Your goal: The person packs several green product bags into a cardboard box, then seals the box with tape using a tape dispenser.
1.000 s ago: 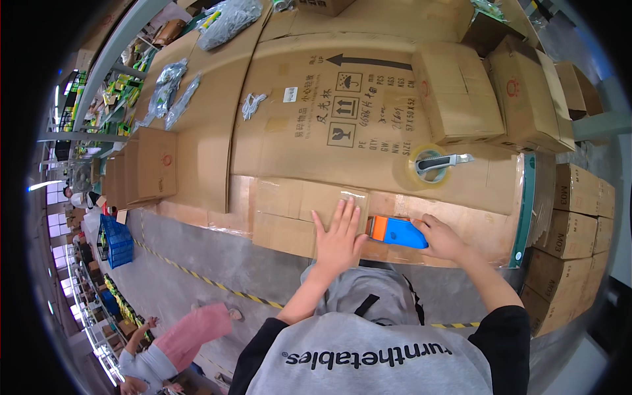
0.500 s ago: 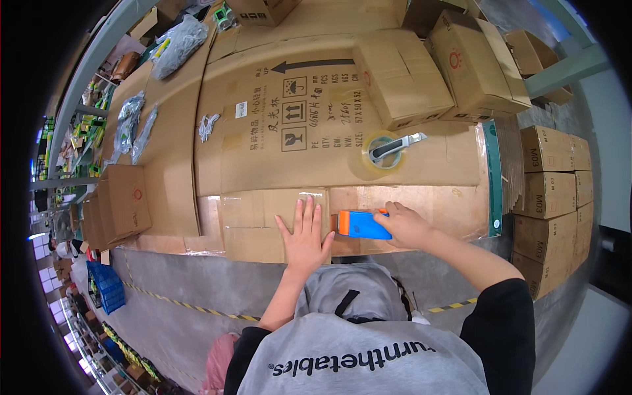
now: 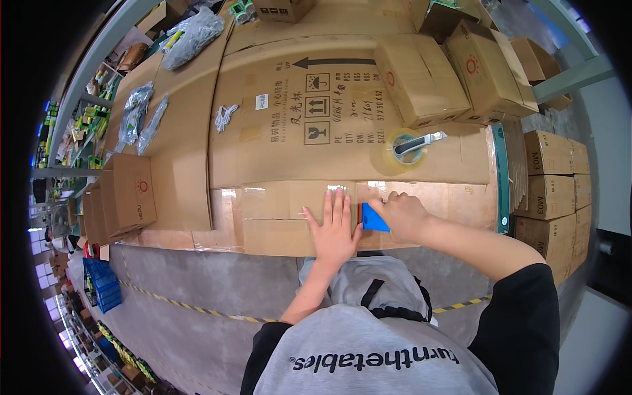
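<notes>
Head view: the left hand (image 3: 336,227) lies flat, fingers spread and its grip released, palm pressed on the near edge of a cardboard box (image 3: 276,217) that rests on the table (image 3: 191,178). The box's top is glossy with clear tape running left to right. Just to the right, touching the left hand's thumb side, the right hand (image 3: 405,216) has its grip clenched round a small blue scraper (image 3: 374,217), whose flat blade lies on the taped seam and has an orange strip at its left end.

The scraper looks light, stiff and smooth, a thin plastic blade best held from above by its back edge, as the right hand has it, so the flat edge can bear down on the tape. The cardboard should be stiff but will dent under hard pressure; the taped surface is probably slippery, so an open palm steadies it better than fingertips.

Farther off, beyond the right hand, a roll of clear tape (image 3: 405,146) sits on a large flattened carton (image 3: 342,112) with a box cutter (image 3: 421,141) lying across it. Closed boxes (image 3: 421,79) stand at the far right, and plastic bags (image 3: 191,33) lie at the far left.
</notes>
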`<state>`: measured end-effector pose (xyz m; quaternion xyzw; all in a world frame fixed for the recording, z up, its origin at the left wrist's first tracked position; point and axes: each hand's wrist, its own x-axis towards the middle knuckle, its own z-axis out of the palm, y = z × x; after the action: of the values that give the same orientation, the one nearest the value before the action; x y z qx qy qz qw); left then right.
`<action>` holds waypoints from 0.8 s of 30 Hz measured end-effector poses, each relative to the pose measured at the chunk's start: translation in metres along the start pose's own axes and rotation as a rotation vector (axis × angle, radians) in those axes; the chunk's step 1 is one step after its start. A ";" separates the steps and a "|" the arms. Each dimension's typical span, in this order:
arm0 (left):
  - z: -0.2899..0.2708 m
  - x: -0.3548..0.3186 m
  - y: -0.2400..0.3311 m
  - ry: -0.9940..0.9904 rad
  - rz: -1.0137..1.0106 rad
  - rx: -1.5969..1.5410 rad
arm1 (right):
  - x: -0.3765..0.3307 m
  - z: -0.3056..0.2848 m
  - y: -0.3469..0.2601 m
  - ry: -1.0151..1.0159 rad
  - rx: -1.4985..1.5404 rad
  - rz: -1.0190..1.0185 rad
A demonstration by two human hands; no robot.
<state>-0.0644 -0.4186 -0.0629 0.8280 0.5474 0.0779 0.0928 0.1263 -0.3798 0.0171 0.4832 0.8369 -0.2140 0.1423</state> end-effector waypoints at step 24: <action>0.002 -0.006 -0.010 0.030 -0.001 -0.436 | -0.078 0.023 0.053 0.587 0.048 0.782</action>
<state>-0.0749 -0.4206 -0.0671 0.7868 0.5193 0.2070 0.2615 0.2112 -0.4265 0.0201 0.8043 0.5925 -0.0185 -0.0412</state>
